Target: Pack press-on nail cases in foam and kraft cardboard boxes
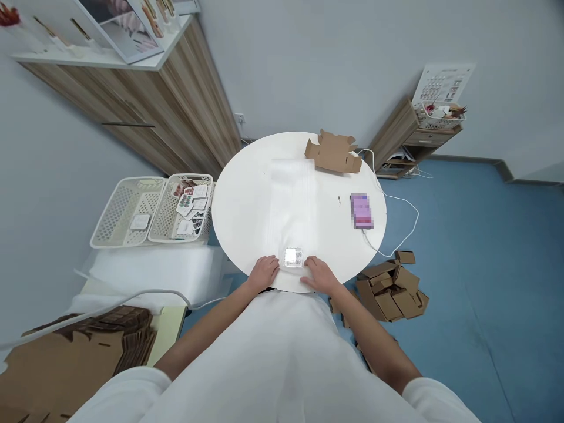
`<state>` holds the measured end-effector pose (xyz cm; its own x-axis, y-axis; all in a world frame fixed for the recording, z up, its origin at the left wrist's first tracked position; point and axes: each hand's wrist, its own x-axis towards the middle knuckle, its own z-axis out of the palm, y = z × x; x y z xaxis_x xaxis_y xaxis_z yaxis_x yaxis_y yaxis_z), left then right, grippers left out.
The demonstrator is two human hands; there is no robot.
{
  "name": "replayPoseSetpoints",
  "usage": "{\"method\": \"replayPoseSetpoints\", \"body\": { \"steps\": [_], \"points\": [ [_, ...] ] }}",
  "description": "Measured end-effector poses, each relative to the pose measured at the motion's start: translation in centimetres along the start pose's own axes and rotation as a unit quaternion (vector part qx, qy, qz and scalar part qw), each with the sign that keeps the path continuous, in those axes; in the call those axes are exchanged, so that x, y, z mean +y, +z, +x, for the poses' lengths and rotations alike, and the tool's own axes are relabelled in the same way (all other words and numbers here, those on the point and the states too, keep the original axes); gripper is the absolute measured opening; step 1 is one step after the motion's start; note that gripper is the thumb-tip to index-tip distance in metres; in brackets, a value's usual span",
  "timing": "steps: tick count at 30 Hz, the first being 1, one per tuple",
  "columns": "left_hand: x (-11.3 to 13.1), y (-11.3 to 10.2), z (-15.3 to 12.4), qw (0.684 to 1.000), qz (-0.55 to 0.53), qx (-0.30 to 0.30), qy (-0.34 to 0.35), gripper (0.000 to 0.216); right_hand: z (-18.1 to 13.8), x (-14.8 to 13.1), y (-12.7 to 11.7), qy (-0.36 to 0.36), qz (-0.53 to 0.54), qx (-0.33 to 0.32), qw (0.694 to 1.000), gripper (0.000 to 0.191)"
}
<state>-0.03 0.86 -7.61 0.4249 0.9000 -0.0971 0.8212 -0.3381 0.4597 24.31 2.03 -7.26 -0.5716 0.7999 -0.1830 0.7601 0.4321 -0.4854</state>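
Note:
A small clear plastic case [293, 257] with a white label lies near the front edge of the round white table [238, 200]. Beneath it, a translucent strip of wrapping sheet [293, 197] stretches toward the far side. My left hand [264, 272] rests just left of the case, fingers laid down by the sheet's edge. On the case's other side, my right hand [321, 275] is spread, thumb apart from the fingers. Both hands are close to the case; whether any fingertip pinches the sheet is too small to see.
An unfolded cardboard box [335, 153] lies at the table's back right. A purple item [362, 211], blurred out, sits right, with a white cable [408, 202] by it. White baskets [180, 208] with cards stand left. Flattened cartons [392, 288] lie on the floor.

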Motion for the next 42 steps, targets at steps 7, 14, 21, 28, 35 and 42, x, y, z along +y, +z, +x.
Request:
{"method": "replayPoseSetpoints", "body": {
  "steps": [7,14,21,28,35,42],
  "points": [
    [-1.2,-2.0,1.7,0.992,-0.065,-0.077,-0.073,0.03,0.9,0.3,1.1,0.099,-0.012,0.045,0.994,0.019],
    [-1.2,-1.8,4.0,0.972,-0.041,-0.082,-0.217,0.023,4.0,-0.2,0.8,0.232,-0.024,0.047,0.971,0.019],
    [0.2,-1.2,4.4,0.998,0.049,0.018,-0.022,0.029,4.3,-0.4,1.7,0.037,-0.136,0.121,0.983,0.023],
    [0.1,-1.3,4.3,0.996,0.034,-0.028,0.072,0.035,4.5,0.3,0.1,-0.058,-0.107,0.03,0.992,0.03],
    [1.1,-2.2,4.7,0.995,-0.023,-0.077,0.053,0.032,4.9,-0.8,-1.4,-0.075,-0.099,-0.034,0.992,0.027],
    [2.0,-2.5,2.6,0.988,-0.068,-0.138,0.032,0.021,2.2,-2.1,-2.3,-0.053,-0.014,-0.109,0.993,0.023]
  ]
}}
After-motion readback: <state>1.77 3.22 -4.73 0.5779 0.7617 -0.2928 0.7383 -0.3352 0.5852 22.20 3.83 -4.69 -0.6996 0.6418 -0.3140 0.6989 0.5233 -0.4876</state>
